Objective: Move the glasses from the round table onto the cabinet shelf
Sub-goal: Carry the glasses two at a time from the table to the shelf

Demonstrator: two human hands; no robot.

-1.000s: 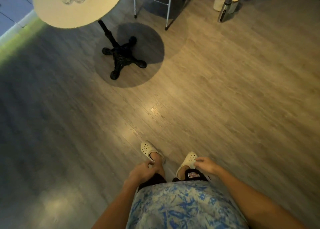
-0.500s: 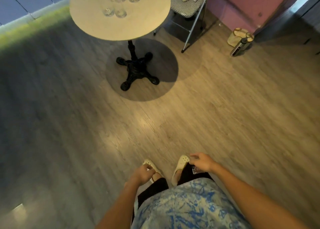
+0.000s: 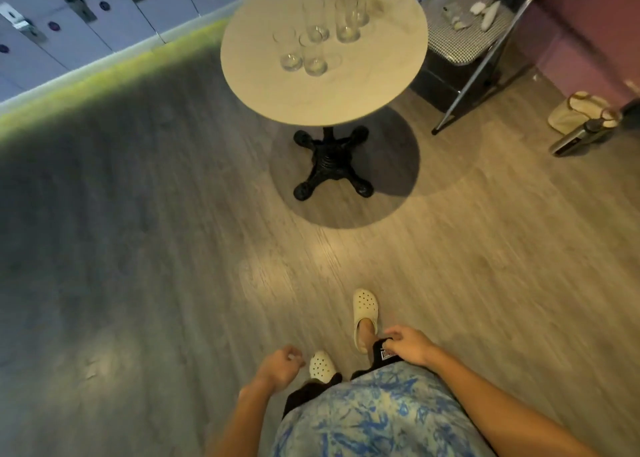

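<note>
Head view shows a wide stretch of wood floor (image 3: pixel 173 249) open between the person and the round table (image 3: pixel 346 100), whose near half is bare and whose right edge stands near a folding chair (image 3: pixel 464 37). Clear, upright glasses (image 3: pixel 313 55) cluster on the tabletop's far half. Both hands hang low and hold nothing: the left hand (image 3: pixel 278 366) loosely curled, the right hand (image 3: pixel 410 347) relaxed against dark shorts (image 3: pixel 381 356).

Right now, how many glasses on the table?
5 for sure, all on the table: two glasses in front, one behind them, two to its right. The blurred far edge may hide more.
</note>
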